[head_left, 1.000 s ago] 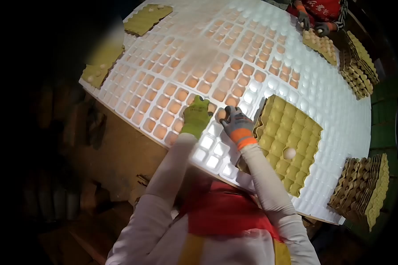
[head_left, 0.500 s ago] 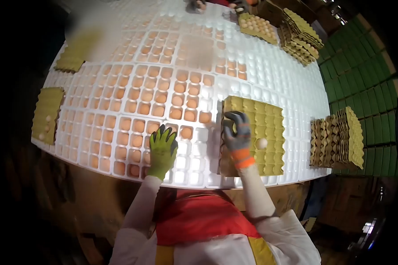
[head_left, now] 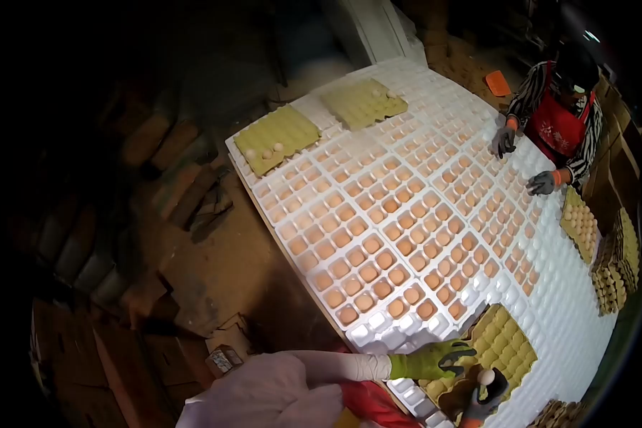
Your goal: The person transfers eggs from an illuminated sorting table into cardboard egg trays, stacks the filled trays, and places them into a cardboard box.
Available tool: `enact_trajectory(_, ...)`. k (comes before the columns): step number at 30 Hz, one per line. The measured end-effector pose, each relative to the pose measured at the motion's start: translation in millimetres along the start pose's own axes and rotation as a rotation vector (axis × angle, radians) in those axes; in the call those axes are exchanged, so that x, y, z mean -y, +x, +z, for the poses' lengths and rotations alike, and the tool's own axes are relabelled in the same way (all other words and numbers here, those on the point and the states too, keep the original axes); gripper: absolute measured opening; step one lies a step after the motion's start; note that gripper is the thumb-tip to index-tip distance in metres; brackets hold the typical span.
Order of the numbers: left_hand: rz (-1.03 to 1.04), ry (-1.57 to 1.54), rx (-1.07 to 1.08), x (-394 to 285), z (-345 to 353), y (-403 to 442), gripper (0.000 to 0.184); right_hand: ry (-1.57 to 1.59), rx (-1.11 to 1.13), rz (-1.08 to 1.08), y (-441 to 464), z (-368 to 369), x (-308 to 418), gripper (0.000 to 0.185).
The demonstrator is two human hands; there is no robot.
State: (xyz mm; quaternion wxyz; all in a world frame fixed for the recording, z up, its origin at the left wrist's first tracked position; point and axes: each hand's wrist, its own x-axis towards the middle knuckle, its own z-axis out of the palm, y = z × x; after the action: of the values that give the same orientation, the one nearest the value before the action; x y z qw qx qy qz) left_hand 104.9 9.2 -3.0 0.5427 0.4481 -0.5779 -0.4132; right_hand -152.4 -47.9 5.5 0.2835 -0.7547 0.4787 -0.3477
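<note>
Looking at a big table [head_left: 277, 239] here, with a co-worker [head_left: 563, 125] over at the far right edge. Seeing white trays [head_left: 549, 335] all across the top, plus a yellow tray [head_left: 510, 339] lying over them at the near end. Got the left hand [head_left: 428, 362] half open in green, fingers curled by the yellow tray; can't tell about any hold. Got the right hand [head_left: 485, 404] partly open in grey, curved around a pale egg [head_left: 486, 376] at the yellow tray; can't tell if gripped. Also spotting brown eggs [head_left: 367, 272] in loads of white cups.
</note>
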Motion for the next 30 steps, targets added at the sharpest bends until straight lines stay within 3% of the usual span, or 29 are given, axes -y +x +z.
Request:
enact_trajectory(1,-0.100,-0.124,0.030,-15,-8,-5,0.064,0.110,0.037,0.069,14,22,54,0.047)
enact_trajectory(3,-0.119,-0.053,-0.049,-14,-15,-13,0.066,-0.037,0.079,-0.205,24,75,38,0.051)
enact_trajectory(5,-0.110,-0.076,-0.185,28,-43,-17,0.061,0.016,0.184,-0.206,42,110,109,0.059)
enact_trajectory(6,-0.190,-0.128,-0.252,37,-74,-17,0.055,0.088,0.232,-0.171,49,125,133,0.061)
enact_trajectory(7,-0.324,-0.307,-0.178,35,-136,-23,0.049,0.163,0.276,-0.131,54,140,148,0.064)
enact_trajectory(8,-0.197,-0.447,-0.320,47,-184,-30,0.050,0.125,0.252,-0.161,56,150,147,0.067)
enact_trajectory(9,-0.344,-0.283,-0.402,96,-261,-41,0.048,0.084,0.231,-0.188,55,158,143,0.071)
enact_trajectory(10,-0.198,-0.177,-0.622,40,-320,-24,0.045,0.078,0.199,-0.131,53,163,145,0.070)
enact_trajectory(11,0.137,-0.097,-0.847,103,-394,-28,0.044,0.076,0.151,-0.080,50,169,140,0.064)
enact_trajectory(12,-0.144,0.475,-1.040,70,-451,-22,0.044,0.087,0.146,0.008,43,170,123,0.061)
enact_trajectory(15,-0.110,0.989,-1.300,70,-600,-25,0.048,0.031,0.101,0.104,38,170,137,0.046)
enact_trajectory(17,-0.245,1.424,-1.248,93,-670,-35,0.048,0.003,0.083,0.135,40,169,160,0.036)
enact_trajectory(19,-0.609,1.630,-1.039,66,-677,-31,0.048,-0.053,0.090,0.167,34,169,152,0.042)
enact_trajectory(22,-0.495,1.841,-1.018,107,-700,-47,0.046,-0.094,0.077,0.153,38,174,162,0.042)
enact_trajectory(25,-0.362,1.789,-0.978,96,-684,-20,0.043,-0.086,0.099,0.240,47,179,177,0.040)
enact_trajectory(29,-0.064,0.894,-1.012,83,-665,61,0.042,-0.148,0.150,0.199,57,193,177,0.038)
enact_trajectory(30,-0.049,0.872,-0.991,91,-670,83,0.044,-0.188,0.169,0.178,63,196,188,0.038)
